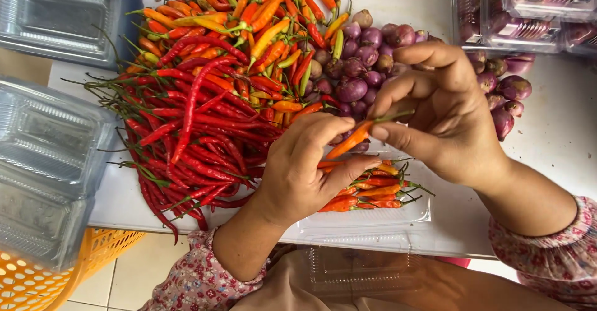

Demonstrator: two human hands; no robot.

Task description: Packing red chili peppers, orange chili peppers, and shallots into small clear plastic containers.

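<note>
On the white table (559,137), the clear tray (373,221) near the person holds only a few small orange chilies (373,193) while the big chili pile (211,87) at the far left is waiting, and the left hand (305,168) and right hand (448,118), both curled over the tray, pinch one orange chili (351,140) between their fingertips.

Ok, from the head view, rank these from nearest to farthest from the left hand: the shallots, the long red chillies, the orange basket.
From the left hand:
1. Long red chillies, just to its left.
2. Shallots, beyond it, behind the fingers.
3. Orange basket, far lower left, below the table edge.
</note>
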